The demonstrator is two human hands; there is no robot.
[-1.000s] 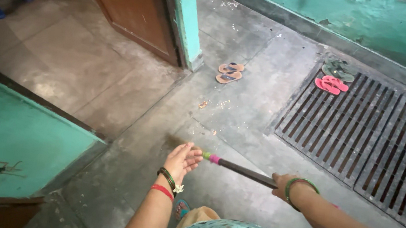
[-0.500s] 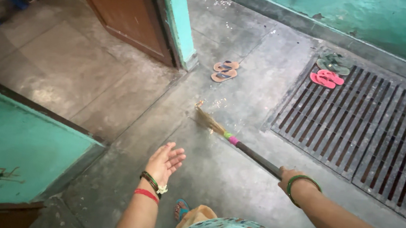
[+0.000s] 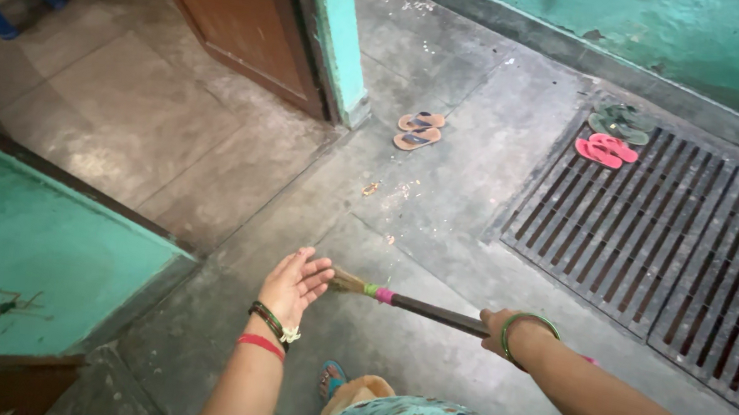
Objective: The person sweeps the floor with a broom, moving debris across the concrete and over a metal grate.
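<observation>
Broom point(image 3: 414, 306) is lying almost level above the grey floor point(image 3: 212, 136), its dark handle running out from the right hand point(image 3: 503, 331) and its straw-coloured tip, bound with green and pink bands, pointing at the left hand point(image 3: 295, 284). Beyond the broom and to its right, a large metal drain grate point(image 3: 685, 250) is filling the floor beside the teal wall point(image 3: 680, 39). Beyond the broom and to its left, a brown door point(image 3: 234, 19) is standing next to a teal door post point(image 3: 338, 30). Pink sandals point(image 3: 606, 151) are resting on the near corner of the grate, well beyond the broom, and brown sandals point(image 3: 419, 131) are sitting by the post. The right hand is closing around the handle's end, fingers wrapped tight. The left hand is staying flat, fingers spread apart, palm touching the broom's bristle tip.
</observation>
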